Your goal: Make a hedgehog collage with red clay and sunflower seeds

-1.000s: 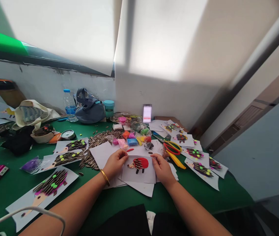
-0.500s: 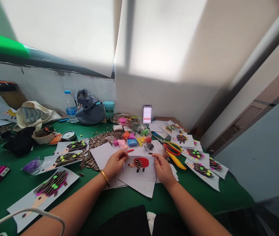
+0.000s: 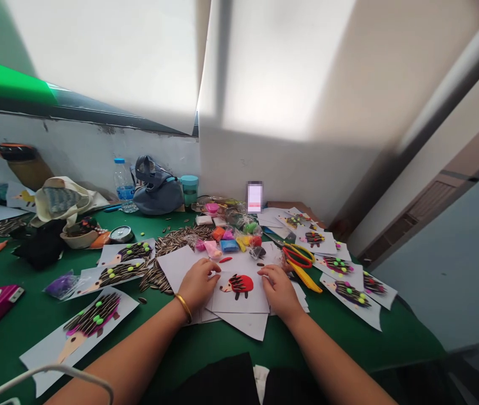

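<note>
A white card (image 3: 222,306) with a clay hedgehog (image 3: 242,284) lies flat on a stack of paper in front of me. The hedgehog has a red back, dark legs and a beige face, and sunflower seeds stick out as spines on its left part. My left hand (image 3: 199,284) rests at the card's left edge, its fingers loosely bent and apart. At the right edge is my right hand (image 3: 279,289), fingers also bent and apart, holding nothing. Just beyond the card are a small red clay strip (image 3: 225,260) and a loose seed (image 3: 260,264).
Bagged coloured clay (image 3: 230,245) and a sunflower seed pile (image 3: 172,247) lie behind. Scissors (image 3: 298,256) and a yellow cutter (image 3: 309,279) sit right, beside several hedgehog cards (image 3: 351,292). More cards (image 3: 91,326) lie left. A phone (image 3: 255,197) leans against the wall.
The hedgehog card has come down flat onto the papers. Both hands have loosened their pinch on its edges and the fingers have spread. The view has shifted slightly.
</note>
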`<state>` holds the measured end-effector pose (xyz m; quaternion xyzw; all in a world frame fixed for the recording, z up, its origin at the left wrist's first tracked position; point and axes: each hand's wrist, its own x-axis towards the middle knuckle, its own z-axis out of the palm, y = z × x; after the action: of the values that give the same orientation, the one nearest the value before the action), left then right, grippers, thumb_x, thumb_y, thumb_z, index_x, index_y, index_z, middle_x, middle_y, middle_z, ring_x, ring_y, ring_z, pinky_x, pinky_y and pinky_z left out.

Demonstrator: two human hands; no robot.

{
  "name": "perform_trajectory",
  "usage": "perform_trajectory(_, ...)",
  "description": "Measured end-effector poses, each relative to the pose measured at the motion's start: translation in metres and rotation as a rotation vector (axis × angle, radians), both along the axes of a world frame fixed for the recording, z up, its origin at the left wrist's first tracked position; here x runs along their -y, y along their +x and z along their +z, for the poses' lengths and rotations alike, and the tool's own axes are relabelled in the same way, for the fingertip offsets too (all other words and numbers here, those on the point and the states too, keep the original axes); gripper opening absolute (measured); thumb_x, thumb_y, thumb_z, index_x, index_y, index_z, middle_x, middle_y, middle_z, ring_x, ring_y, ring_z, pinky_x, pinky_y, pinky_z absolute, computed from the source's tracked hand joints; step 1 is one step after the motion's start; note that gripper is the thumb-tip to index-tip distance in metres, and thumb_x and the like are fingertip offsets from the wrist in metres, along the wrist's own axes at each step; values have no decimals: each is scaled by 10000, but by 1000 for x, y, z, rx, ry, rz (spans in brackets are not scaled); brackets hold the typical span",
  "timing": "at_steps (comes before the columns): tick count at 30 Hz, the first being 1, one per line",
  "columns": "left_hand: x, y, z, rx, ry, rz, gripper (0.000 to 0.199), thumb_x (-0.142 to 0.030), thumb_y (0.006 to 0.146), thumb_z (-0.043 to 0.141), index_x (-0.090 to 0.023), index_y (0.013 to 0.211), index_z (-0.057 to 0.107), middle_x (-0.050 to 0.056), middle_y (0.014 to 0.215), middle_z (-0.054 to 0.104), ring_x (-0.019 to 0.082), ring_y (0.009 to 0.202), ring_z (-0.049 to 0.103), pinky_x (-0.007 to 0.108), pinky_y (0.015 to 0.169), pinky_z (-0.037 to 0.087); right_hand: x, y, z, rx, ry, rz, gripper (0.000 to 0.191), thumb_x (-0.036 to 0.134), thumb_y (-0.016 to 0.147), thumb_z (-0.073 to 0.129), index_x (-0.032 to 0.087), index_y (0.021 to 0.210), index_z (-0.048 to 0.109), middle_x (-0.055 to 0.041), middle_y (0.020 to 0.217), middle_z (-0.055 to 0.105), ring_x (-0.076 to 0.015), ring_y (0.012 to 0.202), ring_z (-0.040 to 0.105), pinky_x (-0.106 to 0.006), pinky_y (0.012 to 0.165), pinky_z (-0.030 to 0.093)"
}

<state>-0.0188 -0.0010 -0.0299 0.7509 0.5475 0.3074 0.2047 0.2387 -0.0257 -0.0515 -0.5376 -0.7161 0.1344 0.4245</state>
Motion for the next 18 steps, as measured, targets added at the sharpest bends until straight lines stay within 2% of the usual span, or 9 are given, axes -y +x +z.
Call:
perform_trajectory(3,-1,-1,7,-15,-5,8,147,-233,810,557,-203,872,687,78,976,623,231,936,593,329,810,483,0,-1,1,19,-1,8,230,181,850,464,207,937,675,-89,1053,622,-236,1017,586,-416,939,473)
perform_trajectory(5,-3,-5,16,-61,-12,23,171,-259,825,541,-205,898,686,80,987,635,229,908,606,329,801,482,0,-2,1,22,-6,10,232,176,853,461,209,936,674,-87,1050,618,-234,1017,584,-415,943,470)
perform_trajectory(9,-16,-26,45,-345,16,93,259,-334,872,473,-222,936,697,88,985,654,252,905,625,340,796,465,1,-3,1,27,-10,21,231,168,857,460,204,939,673,-86,1050,614,-226,1016,583,-401,938,470)
perform_trajectory(13,-51,-57,64,-606,-63,333,337,-340,902,398,-184,983,686,163,1093,611,330,1005,613,423,842,447,0,-3,1,40,-7,33,231,156,849,467,200,938,675,-81,1038,618,-219,1002,587,-385,922,474)
perform_trajectory(15,-73,-69,65,-624,-155,422,356,-369,891,431,-160,1081,646,203,1176,564,367,1050,597,461,852,443,1,-3,2,43,-11,33,231,154,850,466,201,939,674,-79,1040,617,-218,1007,586,-381,925,470)
perform_trajectory(18,-104,-79,58,-604,-226,472,372,-370,888,442,-133,1114,618,239,1190,550,393,1063,596,500,845,445,1,-4,2,31,-17,32,231,149,853,461,201,938,670,-77,1042,613,-215,1012,583,-374,930,465)
